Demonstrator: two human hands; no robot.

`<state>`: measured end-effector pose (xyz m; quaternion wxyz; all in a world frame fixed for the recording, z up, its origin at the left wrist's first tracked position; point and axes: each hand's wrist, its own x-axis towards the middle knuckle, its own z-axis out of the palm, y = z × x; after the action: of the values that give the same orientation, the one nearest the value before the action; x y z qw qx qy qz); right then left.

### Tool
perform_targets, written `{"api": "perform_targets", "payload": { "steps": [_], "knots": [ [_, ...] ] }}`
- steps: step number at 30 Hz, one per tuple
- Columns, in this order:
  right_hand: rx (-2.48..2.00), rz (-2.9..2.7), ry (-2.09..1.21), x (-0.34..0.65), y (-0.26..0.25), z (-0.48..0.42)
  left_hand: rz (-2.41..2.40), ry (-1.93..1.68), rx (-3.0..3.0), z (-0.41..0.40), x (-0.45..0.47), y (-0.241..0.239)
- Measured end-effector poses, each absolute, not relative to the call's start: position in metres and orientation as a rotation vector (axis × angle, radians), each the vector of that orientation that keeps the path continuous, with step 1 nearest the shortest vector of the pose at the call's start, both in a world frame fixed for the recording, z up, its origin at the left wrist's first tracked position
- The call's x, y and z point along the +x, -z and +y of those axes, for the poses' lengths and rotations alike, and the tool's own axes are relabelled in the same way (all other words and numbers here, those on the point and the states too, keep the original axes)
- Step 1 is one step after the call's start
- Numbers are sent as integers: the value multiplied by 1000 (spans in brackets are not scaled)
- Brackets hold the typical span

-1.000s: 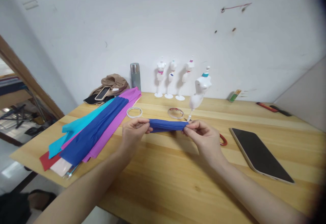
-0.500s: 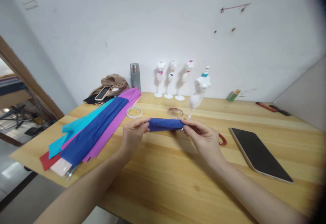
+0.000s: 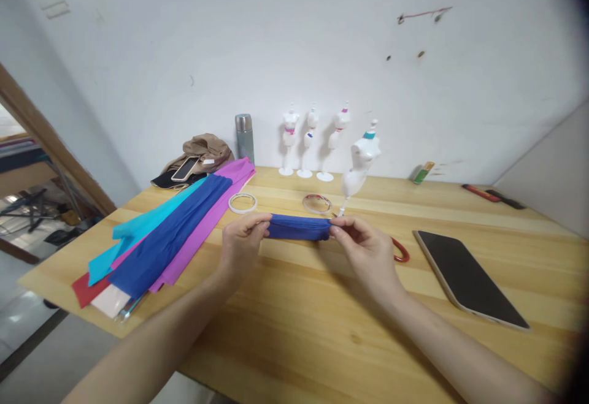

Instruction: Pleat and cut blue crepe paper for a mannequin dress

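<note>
A folded strip of dark blue crepe paper [image 3: 298, 227] is stretched level above the table, between my hands. My left hand [image 3: 243, 243] pinches its left end, and my right hand [image 3: 365, 251] pinches the right end between thumb and fingers. Just behind the strip stands a white miniature dress form [image 3: 361, 162] with a teal band at its neck. A red handle [image 3: 401, 249], perhaps of scissors, shows partly behind my right hand. Two tape rolls lie beyond the strip: a white one [image 3: 242, 203] and a clear one with red [image 3: 317, 203].
Colored crepe paper sheets [image 3: 172, 235] lie on the left of the table [image 3: 285, 330]. Three smaller dress forms [image 3: 289, 140] stand by the wall, with a thermos [image 3: 245, 137] and brown cloth [image 3: 207, 149] to their left. A tablet [image 3: 469, 278] lies right; a green glue stick [image 3: 423, 173] stands behind.
The blue paper strip has tilted and flattened slightly, so more of its face shows. Both hands keep their pinch and have barely moved.
</note>
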<state>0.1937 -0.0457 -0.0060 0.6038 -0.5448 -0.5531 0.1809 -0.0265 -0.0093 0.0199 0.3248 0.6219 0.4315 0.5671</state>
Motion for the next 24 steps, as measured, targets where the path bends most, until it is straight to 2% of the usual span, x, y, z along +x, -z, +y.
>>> {"api": "perform_targets", "payload": {
  "steps": [7,15,24],
  "knots": [
    [-1262,-1231,-492,191,1,-47,1165,-1424,1467,-6,-25,-22],
    [-1149,-1063,-723,185,-10,-46,1053,-1390,1238,-9,-22,-30],
    [-1140,-1079,-692,187,-10,-48,1006,-1354,1174,-11,-21,-32]
  ]
}}
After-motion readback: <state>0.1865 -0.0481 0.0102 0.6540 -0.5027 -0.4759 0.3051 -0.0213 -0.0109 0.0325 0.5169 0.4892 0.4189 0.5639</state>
